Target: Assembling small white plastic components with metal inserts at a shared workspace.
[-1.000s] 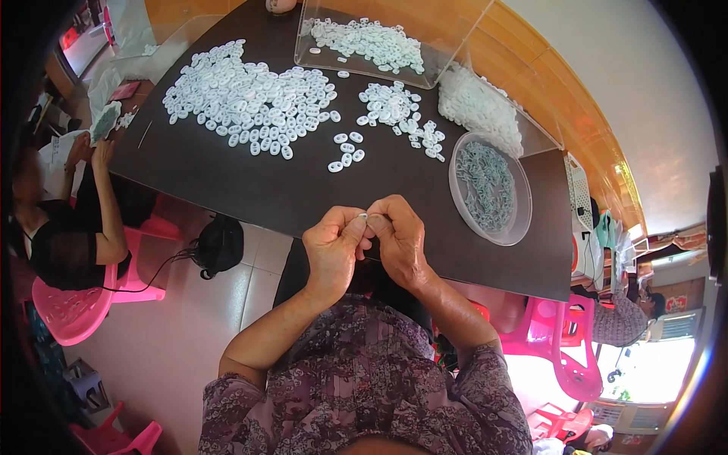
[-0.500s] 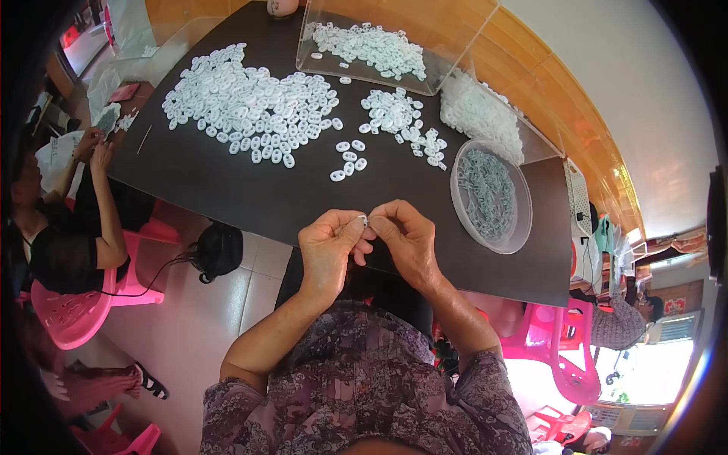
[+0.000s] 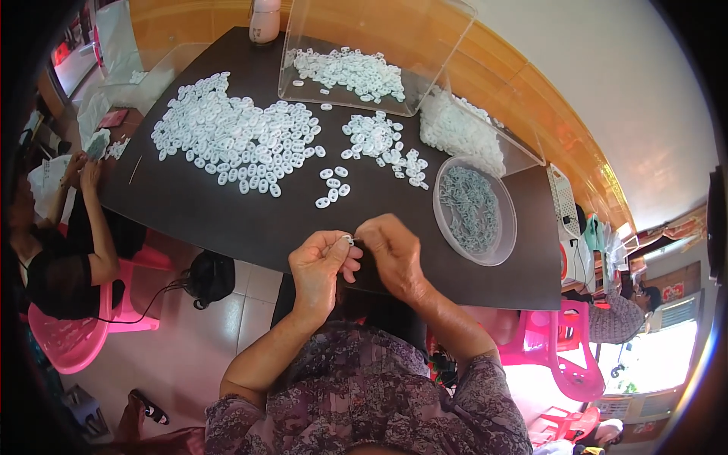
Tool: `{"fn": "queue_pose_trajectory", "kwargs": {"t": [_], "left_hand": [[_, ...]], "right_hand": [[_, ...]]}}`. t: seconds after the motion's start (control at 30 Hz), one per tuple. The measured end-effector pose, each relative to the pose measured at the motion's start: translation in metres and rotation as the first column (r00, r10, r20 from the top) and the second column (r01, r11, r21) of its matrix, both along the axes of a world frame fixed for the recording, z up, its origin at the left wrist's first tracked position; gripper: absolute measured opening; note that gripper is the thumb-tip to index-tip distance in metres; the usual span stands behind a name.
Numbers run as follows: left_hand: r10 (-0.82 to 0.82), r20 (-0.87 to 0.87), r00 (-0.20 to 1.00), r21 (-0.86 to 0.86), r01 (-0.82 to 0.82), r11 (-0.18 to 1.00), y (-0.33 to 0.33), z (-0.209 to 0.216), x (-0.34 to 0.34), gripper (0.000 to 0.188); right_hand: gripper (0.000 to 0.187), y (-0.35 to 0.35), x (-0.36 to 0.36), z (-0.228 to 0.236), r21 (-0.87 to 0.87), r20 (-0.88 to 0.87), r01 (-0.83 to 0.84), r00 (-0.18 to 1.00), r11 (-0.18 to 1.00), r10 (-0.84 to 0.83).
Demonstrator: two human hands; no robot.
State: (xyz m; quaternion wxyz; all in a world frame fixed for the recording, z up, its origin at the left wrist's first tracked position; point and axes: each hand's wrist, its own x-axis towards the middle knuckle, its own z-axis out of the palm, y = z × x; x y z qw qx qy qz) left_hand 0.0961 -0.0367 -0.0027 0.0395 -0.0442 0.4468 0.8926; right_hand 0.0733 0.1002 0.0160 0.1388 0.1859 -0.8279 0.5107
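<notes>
Left hand (image 3: 315,267) pinches a small white piece (image 3: 348,238); whether the right hand (image 3: 393,252), at its three o'clock, grips anything, I can't tell.

Two bare hands are seen, one left hand (image 3: 315,264) and one right hand (image 3: 394,254), and one small white piece (image 3: 349,238) is held. On one dark table (image 3: 379,205), six loose white ovals (image 3: 334,183) are counted. One large heap (image 3: 243,135) and one smaller heap (image 3: 373,135) are piled too thickly to be counted. One bottle (image 3: 265,23), one thin stick (image 3: 135,170), two clear boxes (image 3: 360,30) and one round tub (image 3: 497,256) are also found there.
</notes>
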Motion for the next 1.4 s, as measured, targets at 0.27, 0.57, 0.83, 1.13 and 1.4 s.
{"fn": "queue_pose_trajectory", "kwargs": {"t": [0.27, 0.57, 0.83, 1.13, 1.4], "left_hand": [[0.039, -0.035, 0.999, 0.009, -0.039, 0.999, -0.001, 0.0, 0.0, 0.014], [0.023, -0.026, 0.999, -0.001, -0.023, 1.0, -0.002, 0.0, 0.001, 0.013], [0.047, -0.013, 0.999, -0.012, -0.047, 0.999, 0.0, 0.004, -0.001, 0.014], [0.02, -0.007, 1.0, -0.037, -0.02, 0.999, 0.004, 0.008, 0.003, 0.013], [0.033, 0.041, 0.999, -0.06, -0.03, 0.998, 0.004, 0.01, 0.006, 0.011]], "right_hand": [[0.021, 0.004, -0.072, -0.009, 0.393, -0.322, 0.11, 0.946, 0.913, 0.025], [0.017, 0.016, -0.072, -0.02, 0.587, -0.392, 0.194, 0.918, 0.786, 0.066], [0.014, 0.023, -0.033, 0.013, -0.282, 0.497, -0.012, 0.854, 0.959, 0.156], [0.016, 0.027, -0.011, 0.018, -0.387, 0.503, -0.012, 0.835, 0.922, 0.222], [0.014, 0.022, -0.004, 0.018, -0.372, 0.468, -0.017, 0.86, 0.928, 0.203]]}}
